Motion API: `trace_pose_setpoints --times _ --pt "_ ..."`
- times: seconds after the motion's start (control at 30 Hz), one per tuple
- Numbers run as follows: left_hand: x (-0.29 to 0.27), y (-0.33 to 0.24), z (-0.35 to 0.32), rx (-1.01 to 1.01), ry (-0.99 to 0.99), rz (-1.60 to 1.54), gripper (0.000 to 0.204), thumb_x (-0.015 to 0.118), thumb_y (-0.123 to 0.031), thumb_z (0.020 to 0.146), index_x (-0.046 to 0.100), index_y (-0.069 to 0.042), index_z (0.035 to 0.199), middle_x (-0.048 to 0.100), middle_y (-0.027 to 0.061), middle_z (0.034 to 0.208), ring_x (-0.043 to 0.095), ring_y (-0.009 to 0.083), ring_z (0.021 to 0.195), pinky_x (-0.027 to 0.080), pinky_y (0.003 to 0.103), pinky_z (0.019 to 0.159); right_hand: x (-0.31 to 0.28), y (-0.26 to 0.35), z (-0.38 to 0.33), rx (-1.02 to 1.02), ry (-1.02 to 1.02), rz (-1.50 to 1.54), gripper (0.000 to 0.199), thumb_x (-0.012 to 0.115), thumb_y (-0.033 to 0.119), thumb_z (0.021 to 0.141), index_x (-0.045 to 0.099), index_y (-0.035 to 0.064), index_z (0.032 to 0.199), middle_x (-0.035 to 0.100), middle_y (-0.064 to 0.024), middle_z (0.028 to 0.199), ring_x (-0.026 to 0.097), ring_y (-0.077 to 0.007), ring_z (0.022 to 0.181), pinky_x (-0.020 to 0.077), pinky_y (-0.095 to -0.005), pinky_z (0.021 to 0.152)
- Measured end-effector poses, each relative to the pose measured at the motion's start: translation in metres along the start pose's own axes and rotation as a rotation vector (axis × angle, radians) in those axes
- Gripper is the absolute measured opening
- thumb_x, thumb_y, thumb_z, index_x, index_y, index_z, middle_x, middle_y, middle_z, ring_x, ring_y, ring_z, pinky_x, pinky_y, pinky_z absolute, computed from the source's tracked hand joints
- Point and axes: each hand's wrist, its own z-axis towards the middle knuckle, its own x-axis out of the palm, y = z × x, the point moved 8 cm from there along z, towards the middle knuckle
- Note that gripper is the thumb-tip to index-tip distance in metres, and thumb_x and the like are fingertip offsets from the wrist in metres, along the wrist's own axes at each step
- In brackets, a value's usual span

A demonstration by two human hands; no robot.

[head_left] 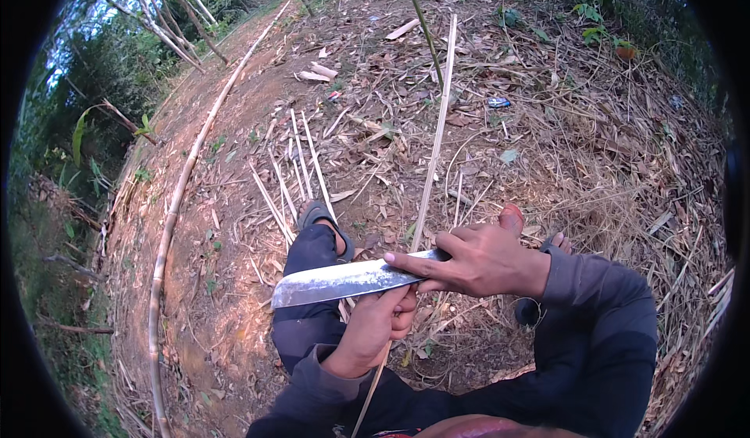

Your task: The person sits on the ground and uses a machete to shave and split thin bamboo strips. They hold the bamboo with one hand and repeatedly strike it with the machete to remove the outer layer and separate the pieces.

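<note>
My right hand [488,262] grips a machete by its handle, whose reddish end [512,219] sticks out above the fist. Its index finger lies along the broad steel blade [336,280], which points left across my lap. Just below the blade, my left hand [371,328] is closed around a long, thin bamboo strip [439,129]. Away from me the strip runs up over the ground, and its near end passes down between my legs. The blade crosses over the strip close to the left fingers; whether its edge touches the strip is hidden.
Several split bamboo strips [312,153] lie beyond my sandalled left foot [324,223]. A long bamboo pole [176,203] stretches along the left side. Dry leaves and shavings litter the sloping soil, with a small blue wrapper [498,103] ahead. A thin green stem [422,20] rises at the far middle.
</note>
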Motion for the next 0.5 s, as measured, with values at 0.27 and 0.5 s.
trace_pose_setpoints --times 0.27,0.5 --pt "0.003 0.038 -0.005 -0.082 0.038 -0.052 0.024 0.044 -0.03 0.108 0.051 -0.011 0.095 0.032 -0.0087 0.07 0.024 0.0017 0.053 0.015 0.022 0.047 0.004 0.006 -0.028 0.003 0.018 0.045 0.063 0.052 0.06 0.089 0.048 0.0369 0.147 0.035 0.0014 0.063 0.044 -0.0114 0.046 0.0306 -0.0287 0.042" --pt "0.011 0.035 -0.008 -0.063 0.086 -0.081 0.023 0.044 -0.029 0.108 0.047 -0.011 0.096 0.03 -0.0071 0.07 0.024 0.003 0.052 0.017 0.022 0.046 -0.006 0.001 -0.036 -0.004 -0.075 -0.125 0.063 0.049 0.066 0.086 0.055 0.0387 0.142 0.028 0.0025 0.065 0.038 -0.0105 0.05 0.0306 -0.0266 0.046"
